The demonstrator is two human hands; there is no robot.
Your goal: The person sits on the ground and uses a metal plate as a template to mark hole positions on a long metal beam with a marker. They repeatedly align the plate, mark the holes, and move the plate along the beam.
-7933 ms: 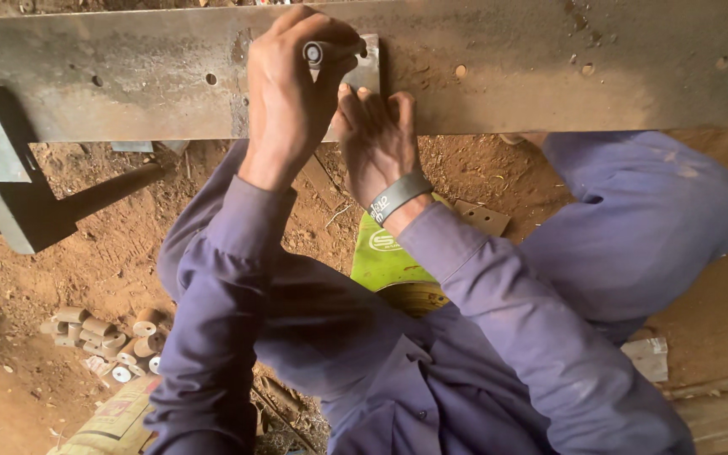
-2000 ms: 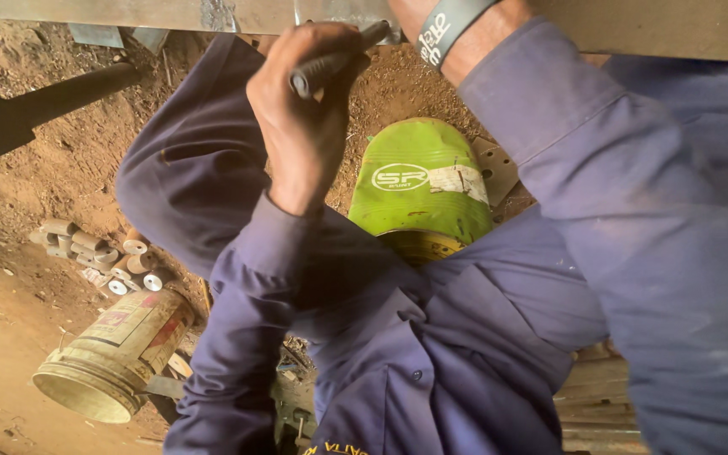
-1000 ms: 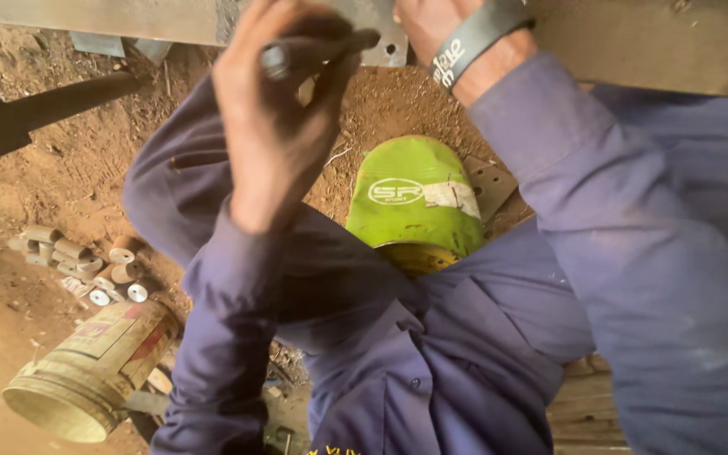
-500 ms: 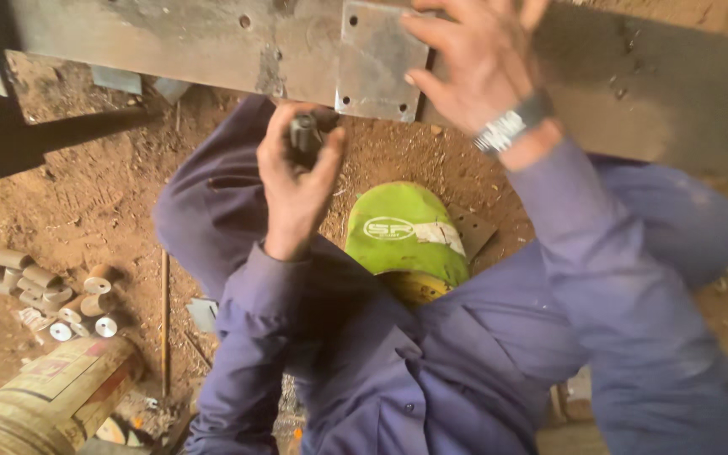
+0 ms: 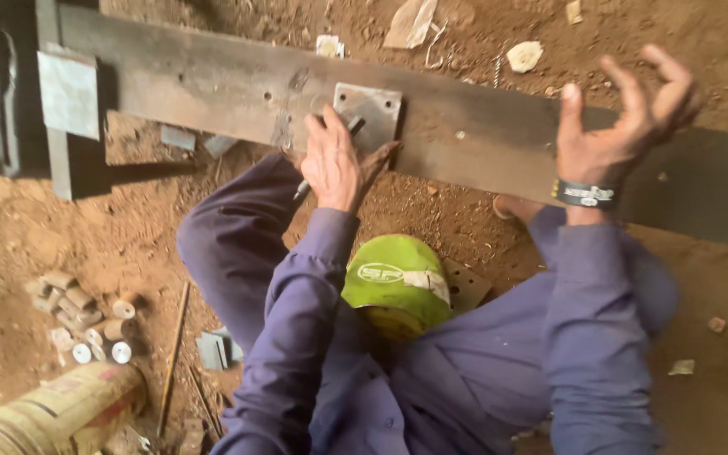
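A long rusty steel beam (image 5: 482,135) runs across the dirt ground. A small square steel plate (image 5: 374,111) with corner holes lies on it. My left hand (image 5: 334,160) rests against the beam just below that plate and grips a dark pen-like marker (image 5: 352,128), its tip on the plate. My right hand (image 5: 625,126), with a dark wristband, hovers over the beam further right, fingers spread and holding nothing. A green cap (image 5: 398,282) sits between my knees, below the beam.
A yellowish bucket (image 5: 52,413) lies on its side at the bottom left. A pile of short metal cylinders (image 5: 77,312) is beside it. A steel post with a grey plate (image 5: 69,93) stands at the left. A thin rod (image 5: 174,354) and small plates (image 5: 212,350) lie on the dirt.
My right hand has come off the square plate and moved right, open above the beam. My left hand has brought the marker up onto the plate. The view has tilted upward.
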